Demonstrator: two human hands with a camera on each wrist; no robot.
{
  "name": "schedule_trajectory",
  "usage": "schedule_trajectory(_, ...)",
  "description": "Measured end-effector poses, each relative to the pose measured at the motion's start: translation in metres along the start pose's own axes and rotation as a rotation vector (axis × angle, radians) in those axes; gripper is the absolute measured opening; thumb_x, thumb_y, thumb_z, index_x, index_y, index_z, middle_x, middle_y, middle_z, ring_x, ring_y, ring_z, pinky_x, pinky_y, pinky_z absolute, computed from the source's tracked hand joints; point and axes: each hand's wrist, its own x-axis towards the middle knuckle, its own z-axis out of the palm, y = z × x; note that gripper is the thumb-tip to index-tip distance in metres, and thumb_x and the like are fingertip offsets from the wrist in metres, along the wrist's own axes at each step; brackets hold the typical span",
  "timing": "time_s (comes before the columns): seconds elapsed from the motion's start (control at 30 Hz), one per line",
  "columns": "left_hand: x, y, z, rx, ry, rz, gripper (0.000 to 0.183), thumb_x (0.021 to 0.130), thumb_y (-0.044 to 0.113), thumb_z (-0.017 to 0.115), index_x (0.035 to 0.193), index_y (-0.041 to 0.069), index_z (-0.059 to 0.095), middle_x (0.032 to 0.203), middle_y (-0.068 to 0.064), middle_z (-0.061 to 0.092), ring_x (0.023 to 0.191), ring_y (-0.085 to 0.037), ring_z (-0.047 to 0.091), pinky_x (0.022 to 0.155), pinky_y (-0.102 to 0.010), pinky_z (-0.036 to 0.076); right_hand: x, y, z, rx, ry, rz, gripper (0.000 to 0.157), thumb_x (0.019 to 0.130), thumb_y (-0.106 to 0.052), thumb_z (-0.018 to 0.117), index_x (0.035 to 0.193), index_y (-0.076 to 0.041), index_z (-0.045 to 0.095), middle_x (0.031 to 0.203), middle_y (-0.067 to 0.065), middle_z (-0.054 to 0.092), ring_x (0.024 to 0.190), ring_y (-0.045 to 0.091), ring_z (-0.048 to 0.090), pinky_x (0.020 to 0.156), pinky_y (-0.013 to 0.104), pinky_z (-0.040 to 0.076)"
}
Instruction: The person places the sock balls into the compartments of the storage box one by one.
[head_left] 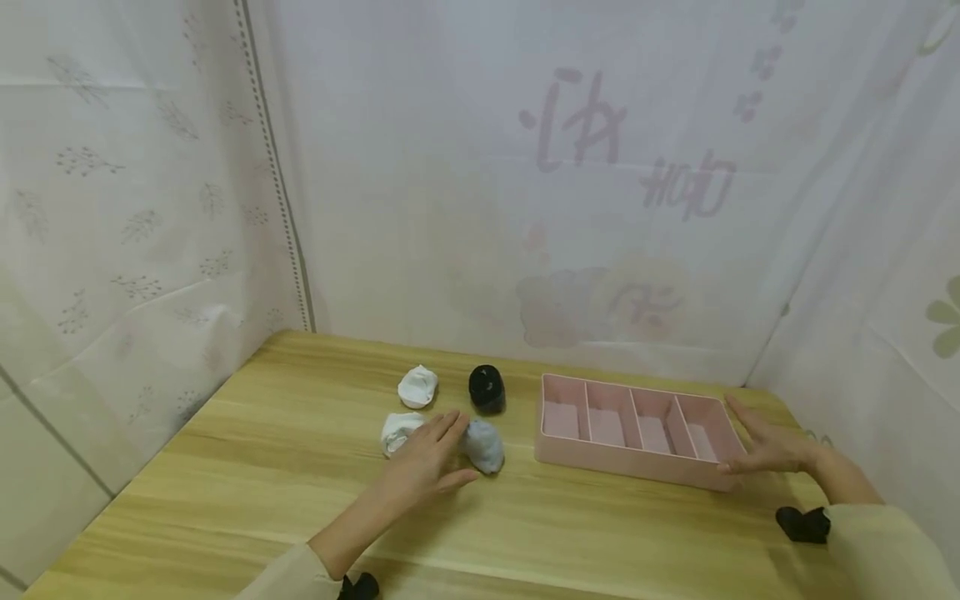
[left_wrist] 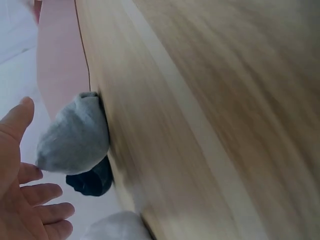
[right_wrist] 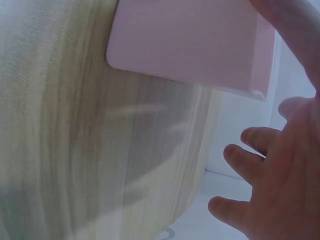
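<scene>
My left hand (head_left: 425, 460) hovers with fingers extended over the table, beside a grey balled-up sock (head_left: 483, 446). In the left wrist view the grey sock (left_wrist: 77, 136) lies close to the spread thumb and fingers, and nothing is gripped. A white balled-up sock (head_left: 398, 431) is partly hidden behind that hand. Farther back are another white one (head_left: 417, 387) and a black one (head_left: 487, 388). My right hand (head_left: 776, 448) is spread at the right end of a pink four-compartment box (head_left: 630, 460); whether the thumb touches it I cannot tell.
The wooden table (head_left: 585, 533) meets a pale printed curtain (head_left: 420, 208) at the back, with more curtain on both sides. Low dividers split the pink box. Black straps (head_left: 802, 525) hang beneath both wrists.
</scene>
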Motion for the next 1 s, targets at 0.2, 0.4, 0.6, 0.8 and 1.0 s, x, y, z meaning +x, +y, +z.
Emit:
schedule_trajectory(0.2,0.008,0.001,0.016,-0.026,0.060,0.022,0.076,0.075,0.034,0.077,0.132,-0.006,0.047,0.127,-0.025,0.054,0.111,-0.039,0.056,0.088,-0.048,0.049,0.005,0.001,-0.003,0.087,-0.126,0.072,0.113,0.077,-0.018,0.075,0.140,0.016,-0.013,0.138,0.050,-0.007,0.122,0.070,-0.002,0.089,0.079,0.014)
schedule_trajectory(0.4,0.014,0.005,0.028,-0.076,0.036,-0.017,0.077,0.074,0.030,0.079,0.134,-0.005,0.045,0.128,-0.025,0.054,0.112,-0.039,0.056,0.085,-0.048,0.051,0.008,0.002,-0.005,0.060,-0.178,0.096,0.114,0.077,-0.021,0.075,0.140,0.017,-0.012,0.139,0.049,-0.007,0.123,0.069,-0.001,0.090,0.078,0.015)
schedule_trajectory(0.6,0.021,0.008,0.035,-0.093,-0.016,-0.064,0.077,0.075,0.026,0.079,0.136,-0.001,0.043,0.130,-0.023,0.052,0.112,-0.038,0.056,0.085,-0.045,0.051,0.012,0.003,-0.007,0.044,-0.168,0.074,0.113,0.077,-0.022,0.075,0.140,0.017,-0.011,0.140,0.049,-0.002,0.124,0.068,0.003,0.091,0.077,0.018)
schedule_trajectory(0.8,0.028,0.007,0.039,-0.053,0.007,-0.051,0.064,0.073,0.016,0.080,0.128,0.003,0.050,0.115,-0.016,0.060,0.097,-0.030,0.063,0.074,-0.041,0.054,0.013,0.005,-0.008,0.060,-0.166,0.077,0.114,0.078,-0.023,0.075,0.141,0.016,-0.011,0.139,0.050,0.000,0.125,0.067,0.003,0.091,0.077,0.019)
schedule_trajectory(1.0,0.035,0.007,0.041,-0.052,0.014,-0.064,0.050,0.072,0.008,0.080,0.116,0.005,0.057,0.107,-0.012,0.061,0.092,-0.027,0.064,0.070,-0.039,0.054,0.014,0.007,-0.008,0.081,-0.177,0.088,0.114,0.078,-0.024,0.074,0.141,0.015,-0.013,0.139,0.050,0.000,0.125,0.067,0.004,0.091,0.076,0.022)
